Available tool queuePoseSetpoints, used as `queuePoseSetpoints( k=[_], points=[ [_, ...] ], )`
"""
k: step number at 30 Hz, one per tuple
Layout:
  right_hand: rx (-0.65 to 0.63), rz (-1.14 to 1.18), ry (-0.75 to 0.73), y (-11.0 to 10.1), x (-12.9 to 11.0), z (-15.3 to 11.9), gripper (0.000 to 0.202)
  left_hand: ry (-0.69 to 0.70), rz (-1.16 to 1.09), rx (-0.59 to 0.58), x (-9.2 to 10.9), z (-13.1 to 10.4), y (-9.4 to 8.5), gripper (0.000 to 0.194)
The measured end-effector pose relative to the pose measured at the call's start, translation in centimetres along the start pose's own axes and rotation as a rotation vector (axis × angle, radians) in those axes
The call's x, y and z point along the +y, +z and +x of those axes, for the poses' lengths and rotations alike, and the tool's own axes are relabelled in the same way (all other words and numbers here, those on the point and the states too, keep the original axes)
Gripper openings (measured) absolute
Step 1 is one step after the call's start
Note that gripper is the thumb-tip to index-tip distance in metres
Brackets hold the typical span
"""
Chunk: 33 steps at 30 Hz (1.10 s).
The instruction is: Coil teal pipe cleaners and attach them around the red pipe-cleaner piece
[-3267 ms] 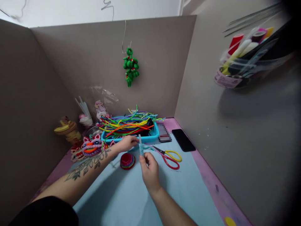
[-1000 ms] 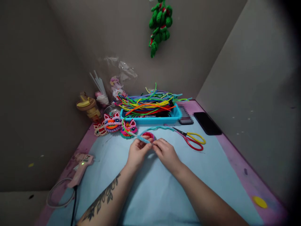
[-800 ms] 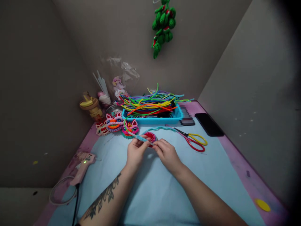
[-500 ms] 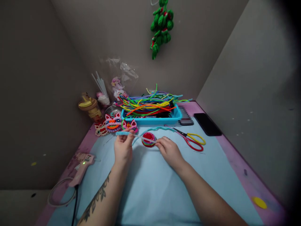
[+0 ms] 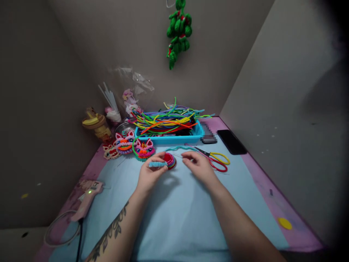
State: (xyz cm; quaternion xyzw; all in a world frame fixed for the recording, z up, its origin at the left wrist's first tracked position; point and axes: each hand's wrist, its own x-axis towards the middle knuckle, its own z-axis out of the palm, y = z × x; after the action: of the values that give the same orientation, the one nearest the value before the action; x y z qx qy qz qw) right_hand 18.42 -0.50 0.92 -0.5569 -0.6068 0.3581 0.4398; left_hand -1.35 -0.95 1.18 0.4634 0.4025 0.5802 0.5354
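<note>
My left hand (image 5: 151,174) is closed on a light-blue fuzzy coil (image 5: 157,165), which looks like a wound pipe cleaner, lying across its fingers. Just beyond its fingertips, partly hidden, is a round coiled disc (image 5: 170,161) in red with coloured rings. My right hand (image 5: 198,164) is apart from the left, fingers curled with the tips close together. A thin pale line (image 5: 177,155) shows by its fingertips; what they hold is unclear. Behind it lie scissors (image 5: 220,161) with one yellow and one red handle loop, and a loose blue pipe cleaner (image 5: 181,147).
A blue tray (image 5: 169,139) heaped with coloured pipe cleaners (image 5: 166,122) stands at the back. Pipe-cleaner animal faces (image 5: 144,149) sit left of it. A pink glue gun (image 5: 88,198) with cable lies at left, a black phone (image 5: 231,142) at right. Green pipe-cleaner figures (image 5: 179,32) hang above.
The white stick that stretched between my hands no longer shows clearly. My left hand has turned and come down beside the disc, still with the blue coil. The whole view has shifted slightly.
</note>
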Motion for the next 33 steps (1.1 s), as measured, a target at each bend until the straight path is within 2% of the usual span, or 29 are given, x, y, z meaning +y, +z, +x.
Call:
queuePoseSetpoints(
  k=[2,3,5,7,11,17,25,29,33],
  points=[
    [-0.2,0.4,0.069,1.7,-1.1,-0.7,0.03,0.014,0.095,-0.105,-0.2,-0.1,0.3,0.022],
    [-0.236,0.518,0.107,2.4,-1.5,-1.1,0.03,0.028,0.139,-0.146,-0.4,-0.2,0.4,0.02],
    [-0.264,0.672,0.172,3.4,-1.8,-1.5,0.028,0.057,0.201,-0.186,-0.6,-0.2,0.5,0.018],
    [-0.224,0.735,0.213,3.6,-1.7,-1.6,0.026,0.076,0.205,-0.191,-0.8,-0.1,0.6,0.02],
    [-0.066,0.651,0.221,2.7,-1.2,-1.0,0.025,0.061,0.184,-0.16,-0.5,0.0,0.5,0.042],
    [-0.03,0.552,0.176,2.1,-1.3,-0.8,0.022,0.087,0.374,-0.055,0.4,0.1,0.4,0.011],
    [0.112,0.448,0.015,2.1,-0.8,-0.8,0.011,0.008,0.33,0.064,-0.2,0.9,-0.9,0.017],
    [0.081,0.436,-0.031,2.3,-0.5,-0.8,0.009,0.044,0.348,-0.012,-0.1,0.7,-0.6,0.019],
    [0.034,0.469,-0.008,2.7,-0.9,-1.0,0.011,0.071,0.372,-0.087,0.3,0.1,0.4,0.019]
  ],
)
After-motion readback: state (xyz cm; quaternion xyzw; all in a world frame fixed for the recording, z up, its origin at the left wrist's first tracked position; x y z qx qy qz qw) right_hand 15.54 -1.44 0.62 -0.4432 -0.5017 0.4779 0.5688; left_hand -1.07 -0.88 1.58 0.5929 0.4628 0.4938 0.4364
